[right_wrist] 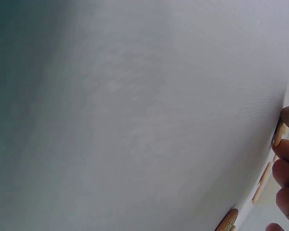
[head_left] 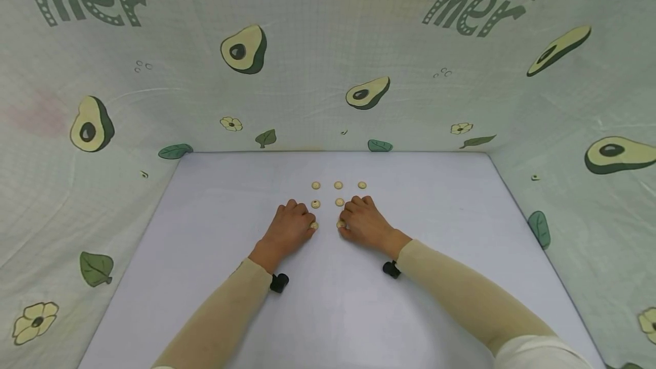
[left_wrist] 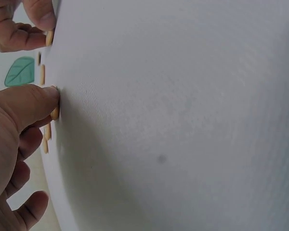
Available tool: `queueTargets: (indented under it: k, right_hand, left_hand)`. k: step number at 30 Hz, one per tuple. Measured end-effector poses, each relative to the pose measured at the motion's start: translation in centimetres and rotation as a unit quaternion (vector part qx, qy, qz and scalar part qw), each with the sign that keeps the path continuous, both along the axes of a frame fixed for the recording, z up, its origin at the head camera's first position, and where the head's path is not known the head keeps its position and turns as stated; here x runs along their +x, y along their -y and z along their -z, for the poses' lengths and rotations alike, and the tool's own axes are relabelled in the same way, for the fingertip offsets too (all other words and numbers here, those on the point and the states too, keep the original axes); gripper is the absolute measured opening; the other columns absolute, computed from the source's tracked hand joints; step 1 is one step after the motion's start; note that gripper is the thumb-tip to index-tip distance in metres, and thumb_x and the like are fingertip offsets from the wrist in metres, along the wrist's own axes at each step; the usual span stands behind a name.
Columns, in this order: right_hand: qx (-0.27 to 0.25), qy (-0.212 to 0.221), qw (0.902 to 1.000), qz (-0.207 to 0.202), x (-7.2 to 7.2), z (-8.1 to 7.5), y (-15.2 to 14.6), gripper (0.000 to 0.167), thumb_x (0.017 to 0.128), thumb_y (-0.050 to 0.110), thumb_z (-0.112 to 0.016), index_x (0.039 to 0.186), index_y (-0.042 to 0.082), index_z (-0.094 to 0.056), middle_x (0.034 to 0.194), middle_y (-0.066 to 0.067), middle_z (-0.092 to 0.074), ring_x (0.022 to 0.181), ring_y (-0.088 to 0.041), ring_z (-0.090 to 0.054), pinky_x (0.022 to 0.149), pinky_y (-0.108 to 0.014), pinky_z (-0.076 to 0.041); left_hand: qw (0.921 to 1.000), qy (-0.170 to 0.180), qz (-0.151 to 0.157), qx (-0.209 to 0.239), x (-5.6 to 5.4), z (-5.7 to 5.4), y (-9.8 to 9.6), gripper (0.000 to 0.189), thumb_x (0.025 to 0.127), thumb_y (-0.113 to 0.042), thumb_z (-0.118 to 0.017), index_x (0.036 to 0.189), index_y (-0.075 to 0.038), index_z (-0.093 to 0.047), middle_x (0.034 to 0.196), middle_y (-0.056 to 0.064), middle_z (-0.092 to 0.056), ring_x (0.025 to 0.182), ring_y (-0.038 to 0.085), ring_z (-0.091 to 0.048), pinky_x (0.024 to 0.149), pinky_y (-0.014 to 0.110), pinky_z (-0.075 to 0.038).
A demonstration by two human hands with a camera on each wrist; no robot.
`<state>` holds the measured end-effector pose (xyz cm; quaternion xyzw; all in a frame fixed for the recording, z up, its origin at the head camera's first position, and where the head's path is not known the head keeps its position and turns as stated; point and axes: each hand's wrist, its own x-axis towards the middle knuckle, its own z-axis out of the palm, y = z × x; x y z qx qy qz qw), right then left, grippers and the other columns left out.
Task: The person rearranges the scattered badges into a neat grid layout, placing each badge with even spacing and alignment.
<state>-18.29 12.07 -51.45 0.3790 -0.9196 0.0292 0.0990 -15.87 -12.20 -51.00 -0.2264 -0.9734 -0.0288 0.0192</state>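
Observation:
Small tan buttons (head_left: pixel 338 185) lie in short rows on the white table. My left hand (head_left: pixel 288 225) pinches a button (left_wrist: pixel 55 113) at the near left of this group, between thumb and fingers. Opposite it, my right hand (head_left: pixel 366 224) holds another button (right_wrist: pixel 279 133) by its edges at the table surface, thumb on one side and a fingertip on the other. Beyond the hands, a middle-row button (head_left: pixel 315 204) sits by the left fingers, and a second one (head_left: pixel 340 202) sits beside the right knuckles. Part of the table behind the right hand is hidden.
A pale cloth with avocado prints (head_left: pixel 244 50) hangs behind and along both sides of the white table (head_left: pixel 328 312). Three buttons form the far row, its right end marked by one button (head_left: pixel 362 185). Dark wrist cameras (head_left: pixel 279 283) sit under both forearms.

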Motion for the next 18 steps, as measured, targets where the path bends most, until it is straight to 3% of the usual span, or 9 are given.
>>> queueTargets:
  k: [11,15,18]
  right_hand:
    - [-0.009,0.019,0.9997,0.010,0.0,-0.4,-0.2,0.024,0.096,0.034,-0.077,0.102,0.012,-0.078,0.101,-0.002,-0.071,0.098,-0.022,-0.055,0.092,-0.043,-0.041]
    - [-0.026,0.051,0.9974,0.045,0.0,-0.8,-1.1,0.030,0.099,0.037,-0.073,0.109,0.010,-0.077,0.108,-0.003,-0.070,0.101,-0.023,-0.053,0.097,-0.046,-0.040]
    - [-0.044,0.058,0.9944,0.077,0.1,-1.1,-2.6,0.031,0.100,0.036,-0.071,0.113,0.009,-0.075,0.110,-0.004,-0.069,0.104,-0.023,-0.053,0.100,-0.048,-0.039]
  left_hand:
    - [0.9998,0.012,-0.010,0.011,0.1,-0.1,0.1,0.027,0.101,-0.036,-0.074,0.118,-0.016,-0.077,0.114,0.003,-0.068,0.109,0.024,-0.054,0.094,0.044,-0.047]
    - [0.9979,0.012,-0.047,0.041,0.2,-0.3,0.8,0.031,0.102,-0.034,-0.073,0.126,-0.015,-0.076,0.120,0.004,-0.069,0.114,0.026,-0.054,0.097,0.045,-0.047]
    - [0.9941,-0.007,-0.084,0.067,0.4,-0.5,1.9,0.030,0.100,-0.031,-0.074,0.125,-0.014,-0.076,0.120,0.006,-0.069,0.114,0.028,-0.056,0.097,0.046,-0.049]
